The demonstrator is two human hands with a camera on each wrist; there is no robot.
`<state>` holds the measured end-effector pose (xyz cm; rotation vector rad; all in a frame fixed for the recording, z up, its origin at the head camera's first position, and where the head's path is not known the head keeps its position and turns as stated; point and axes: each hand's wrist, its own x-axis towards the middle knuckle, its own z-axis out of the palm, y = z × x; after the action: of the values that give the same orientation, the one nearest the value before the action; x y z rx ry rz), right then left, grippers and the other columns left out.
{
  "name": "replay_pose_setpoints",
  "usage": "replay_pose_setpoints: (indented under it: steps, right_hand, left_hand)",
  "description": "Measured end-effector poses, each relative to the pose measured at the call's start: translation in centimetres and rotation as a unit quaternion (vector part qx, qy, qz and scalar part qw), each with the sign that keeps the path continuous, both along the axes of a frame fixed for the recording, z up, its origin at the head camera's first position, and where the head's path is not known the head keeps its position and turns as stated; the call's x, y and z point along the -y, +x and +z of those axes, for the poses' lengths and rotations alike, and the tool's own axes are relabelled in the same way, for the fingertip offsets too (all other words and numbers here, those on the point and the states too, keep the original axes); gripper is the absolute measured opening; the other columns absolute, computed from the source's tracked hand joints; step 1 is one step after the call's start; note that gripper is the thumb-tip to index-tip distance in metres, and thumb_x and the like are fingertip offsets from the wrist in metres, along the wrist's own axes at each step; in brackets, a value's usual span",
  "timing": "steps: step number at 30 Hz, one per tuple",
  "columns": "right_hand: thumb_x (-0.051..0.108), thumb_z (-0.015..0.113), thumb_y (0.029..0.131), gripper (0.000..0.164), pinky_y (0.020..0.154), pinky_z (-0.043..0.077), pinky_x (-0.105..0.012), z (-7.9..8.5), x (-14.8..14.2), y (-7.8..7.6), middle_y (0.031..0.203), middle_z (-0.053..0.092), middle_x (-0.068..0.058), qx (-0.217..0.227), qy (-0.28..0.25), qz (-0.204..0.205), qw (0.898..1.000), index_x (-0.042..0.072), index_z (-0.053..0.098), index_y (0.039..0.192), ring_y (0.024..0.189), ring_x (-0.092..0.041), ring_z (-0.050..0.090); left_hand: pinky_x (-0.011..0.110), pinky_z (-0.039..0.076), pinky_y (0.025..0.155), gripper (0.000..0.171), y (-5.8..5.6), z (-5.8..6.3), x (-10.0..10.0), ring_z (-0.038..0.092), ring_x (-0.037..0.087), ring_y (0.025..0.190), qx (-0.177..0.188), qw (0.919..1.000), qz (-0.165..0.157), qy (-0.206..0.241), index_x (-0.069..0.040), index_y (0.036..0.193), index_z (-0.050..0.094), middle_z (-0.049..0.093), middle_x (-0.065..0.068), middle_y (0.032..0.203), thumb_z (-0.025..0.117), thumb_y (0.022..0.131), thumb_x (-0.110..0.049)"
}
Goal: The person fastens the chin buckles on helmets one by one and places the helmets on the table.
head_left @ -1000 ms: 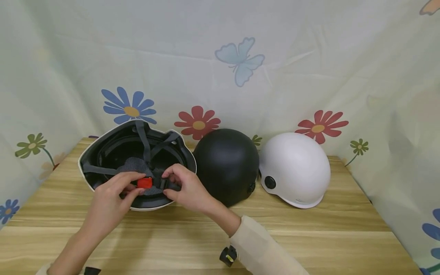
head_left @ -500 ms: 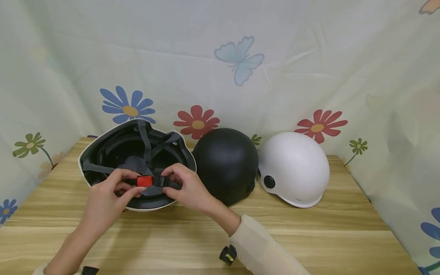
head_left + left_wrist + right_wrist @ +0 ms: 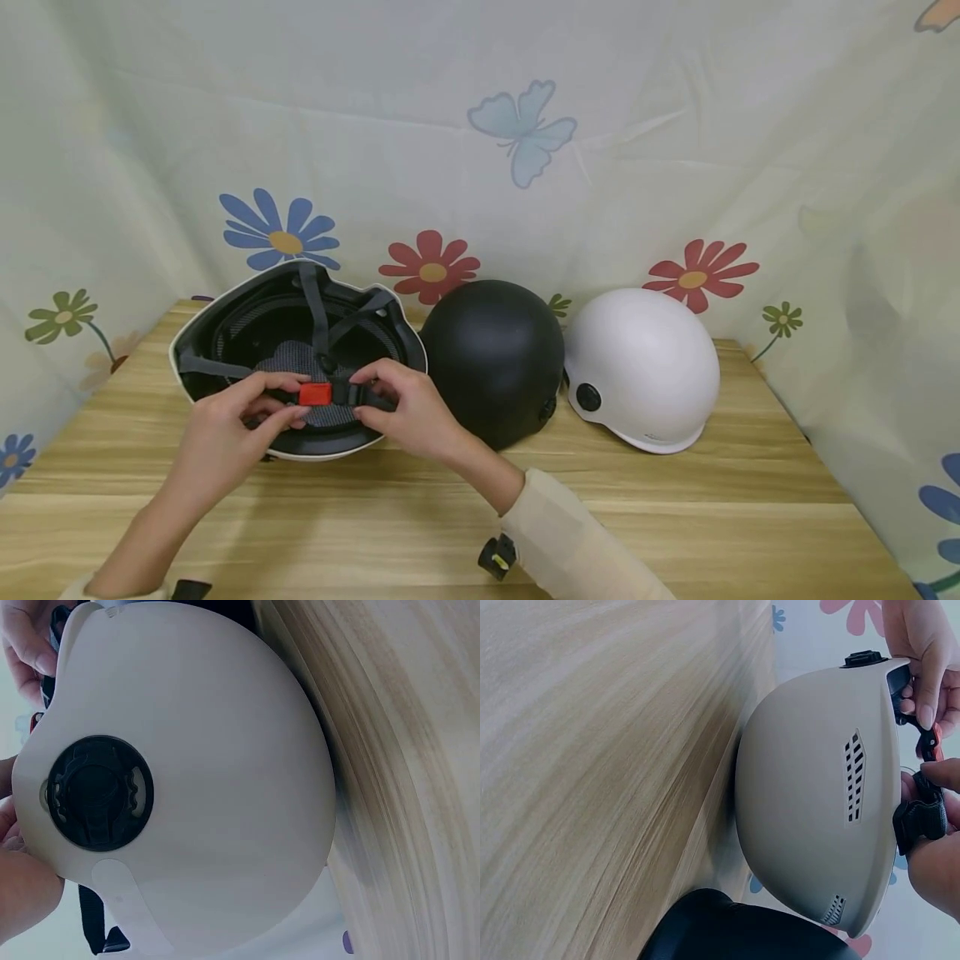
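Observation:
A helmet (image 3: 420,333) lies upturned on the table, its pale shell (image 3: 217,765) down and black lining showing. Over its opening runs a dark chin strap (image 3: 217,367) with a buckle (image 3: 315,394). The buckle's red part and black part meet end to end. My left hand (image 3: 225,433) pinches the strap side just left of the red part, thumb below and fingers above. My right hand (image 3: 412,412) pinches the black end and the strap (image 3: 919,821) at its right. In the left wrist view the shell hides most of both hands.
Right of the upturned helmet stands a black helmet (image 3: 491,358), close against it. A white helmet (image 3: 645,367) stands beside that one. All rest on a wood-grain table (image 3: 600,525) before a flowered cloth backdrop (image 3: 675,125).
My left fingers have slid slightly left off the red part, so more of it shows. My right hand stays almost still, and the helmets have kept their places.

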<state>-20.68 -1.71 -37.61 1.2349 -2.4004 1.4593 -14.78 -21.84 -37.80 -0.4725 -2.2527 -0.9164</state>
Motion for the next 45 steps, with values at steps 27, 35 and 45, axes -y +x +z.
replay_pose_setpoints:
  steps: [27,35,45]
  right_hand:
    - [0.002,0.067,0.082,0.026,0.065,0.045,-0.015,-0.06,0.27,0.28,0.093,0.060,-0.007,0.036,-0.003,-0.004,0.999,0.002,0.060,0.107,0.074,-0.006,0.053]
    - [0.003,0.068,0.081,0.025,0.067,0.045,-0.016,-0.04,0.34,0.38,0.092,0.061,-0.005,0.031,0.005,-0.010,0.999,0.003,0.062,0.106,0.074,-0.005,0.053]
    - [0.004,0.069,0.080,0.024,0.067,0.046,-0.015,-0.03,0.31,0.37,0.092,0.061,-0.004,0.023,0.013,-0.014,1.000,0.004,0.063,0.104,0.075,-0.005,0.053]
  left_hand:
    - [0.012,0.045,0.053,0.040,-0.08,-0.85,0.43,0.059,0.000,0.060,0.015,0.9975,-0.027,0.063,-0.003,0.099,0.067,0.066,0.005,0.089,0.069,0.066,0.019]
    - [0.012,0.046,0.052,0.042,-0.11,-0.92,0.54,0.059,0.001,0.059,-0.004,0.9971,-0.042,0.063,-0.002,0.098,0.067,0.064,-0.009,0.092,0.068,0.064,0.023]
    - [0.013,0.045,0.051,0.042,-0.24,-0.90,0.60,0.058,0.000,0.059,-0.022,0.9981,-0.040,0.041,-0.003,0.096,0.068,0.064,-0.010,0.091,0.070,0.062,0.023]
